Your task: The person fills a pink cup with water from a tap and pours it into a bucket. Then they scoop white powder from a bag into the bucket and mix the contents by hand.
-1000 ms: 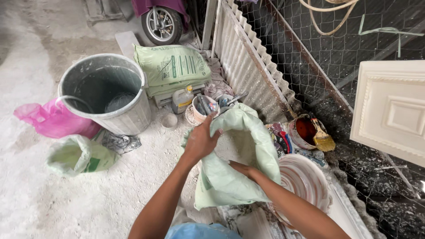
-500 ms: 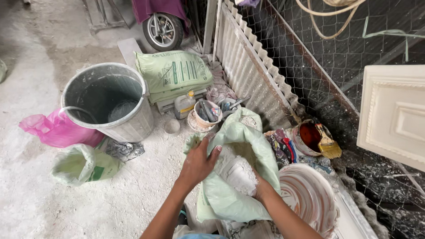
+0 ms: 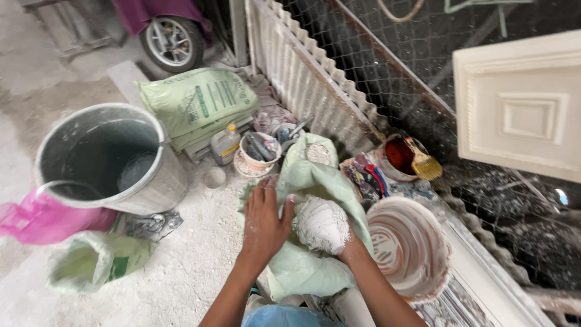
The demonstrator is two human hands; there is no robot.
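- The left hand (image 3: 264,221) lies flat on the pale green powder sack (image 3: 311,242), fingers spread wide, pressing the cloth down but not gripping it
- The right hand (image 3: 324,227) is cupped and comes out of the sack's mouth with a big heap of white powder; its fingers are hidden under the powder
- The sack sits low in the middle, just beside a streaky mixing bowl (image 3: 408,248)
- A big grey bucket (image 3: 112,160) stands to the left, near a pink plastic bag (image 3: 42,221)
- A brush (image 3: 422,160) rests in a small red paint pot (image 3: 396,158)
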